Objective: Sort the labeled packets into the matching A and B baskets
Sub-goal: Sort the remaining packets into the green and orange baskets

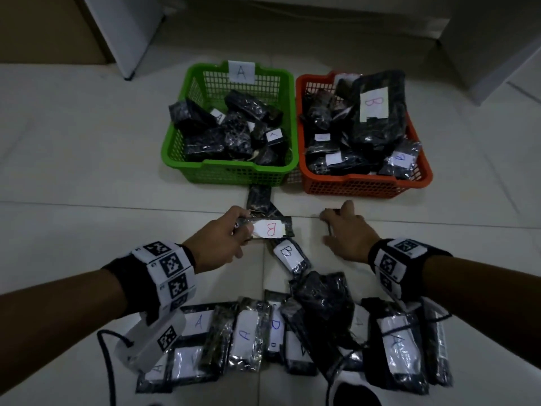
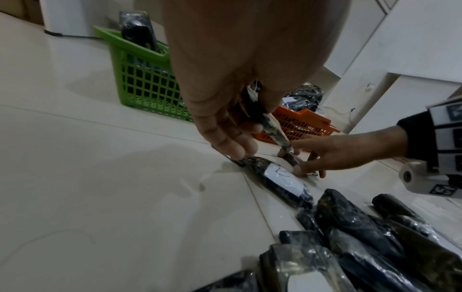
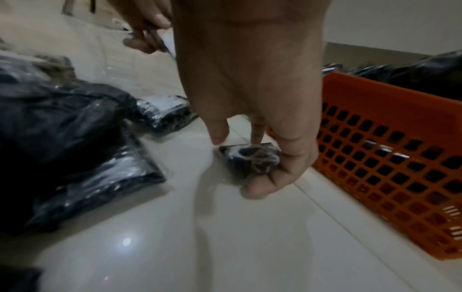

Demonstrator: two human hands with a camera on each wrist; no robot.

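Glossy black plastic is what you are handling with both hands. Your left hand [image 1: 222,238] is pinching, thumb against curled fingers, one end of a flat black packet with a white label marked B in red [image 1: 270,227], holding it just above the pale tiled floor [image 1: 73,177]. That grip is sitting on the edge only, so I judge the slick wrapper could be slipping free on the way across. It is also the left hand, nearer the green slatted plastic basket tagged A [image 1: 178,142], and a careless drop there would be putting a B packet in the wrong place.

Your right hand [image 1: 348,232] is reaching down over a small crumpled black packet [image 3: 250,160] lying on the floor just in front of the orange slatted plastic basket [image 3: 390,158]. Thumb and fingers are closing on its edges from two sides. No label is showing on it, so you risk binning it unread.

The green basket is holding a heap of black packets, two with A labels facing up. The orange basket, touching it on the right, is piled above its rim, with a large black packet labelled B [image 1: 377,112] on top; another packet tossed on could be sliding off. Many unsorted black packets [image 1: 248,335], marked A or B, are lying nearest you.
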